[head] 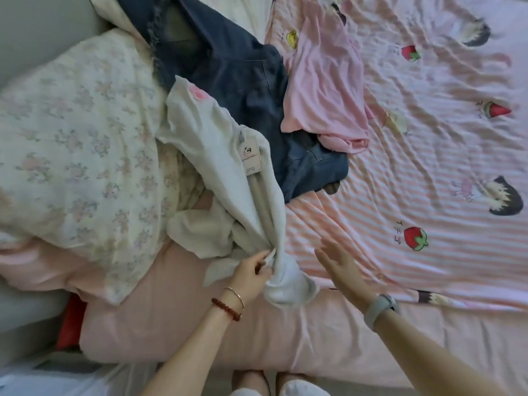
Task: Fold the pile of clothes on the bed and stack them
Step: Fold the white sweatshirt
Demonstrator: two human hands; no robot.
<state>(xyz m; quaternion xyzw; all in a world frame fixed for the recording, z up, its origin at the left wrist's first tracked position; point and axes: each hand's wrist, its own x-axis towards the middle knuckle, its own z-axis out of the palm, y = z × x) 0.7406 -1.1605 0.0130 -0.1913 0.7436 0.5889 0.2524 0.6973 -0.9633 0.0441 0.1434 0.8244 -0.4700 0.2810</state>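
Left hand (251,271) pinches bunched white garment (228,178), which trails away from it onto the pile, likely to drag it clear. Right hand (341,265) hovers flat-fingered, empty, beside it, over striped sheet (371,195). Jeans (243,81) beyond.

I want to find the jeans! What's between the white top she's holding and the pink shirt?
In the head view, the dark blue denim garment lies between the white top and the pink shirt, partly under both.

Sweatshirt (228,178) left on bed (400,195), jeans (243,90) behind it, T-shirt (323,90) right of jeans, quilt (77,132) far left.
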